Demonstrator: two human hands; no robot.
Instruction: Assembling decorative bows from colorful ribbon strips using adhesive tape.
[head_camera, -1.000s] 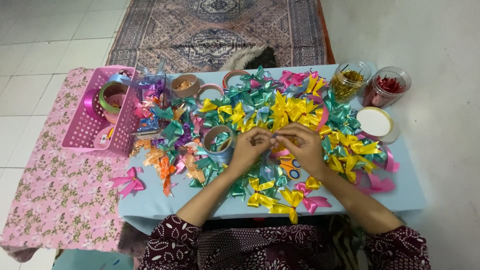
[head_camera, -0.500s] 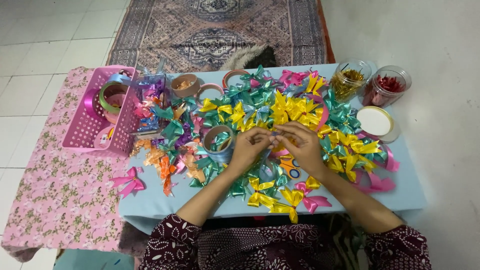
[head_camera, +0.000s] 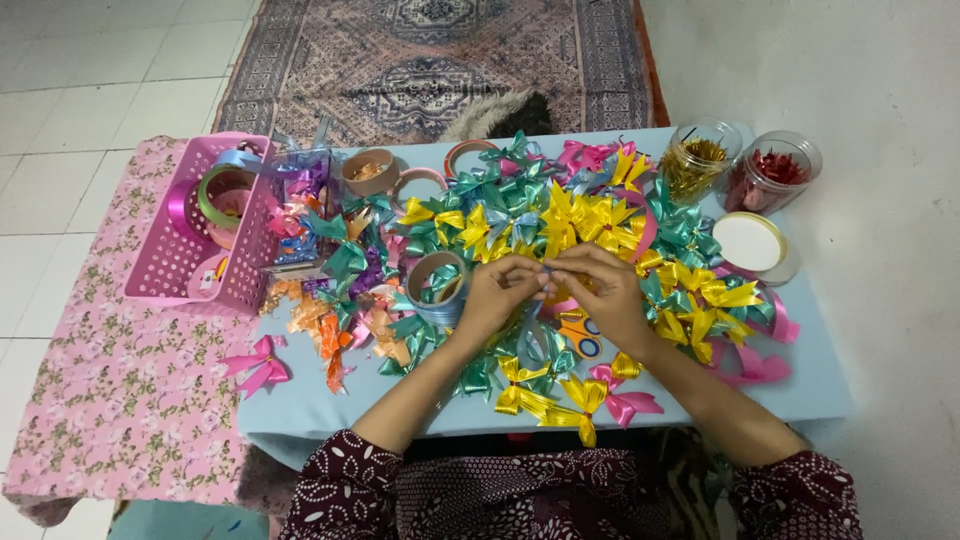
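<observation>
A clear round plastic jar of gold bits (head_camera: 703, 160) stands at the table's far right, just beside a clear round jar of red bits (head_camera: 770, 172). A white round lid (head_camera: 750, 243) lies just in front of them. No labels, signs or screens show.

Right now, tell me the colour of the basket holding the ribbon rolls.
Pink: the slotted plastic basket shows in the head view, at the table's left.

A small piece of pale blue ribbon (head_camera: 545, 272) is pinched between the fingertips of both hands, raised just above the heap of shiny yellow, green and blue ribbon bows (head_camera: 560, 225) covering the middle of the light blue table (head_camera: 300, 405), nearer its front edge
</observation>
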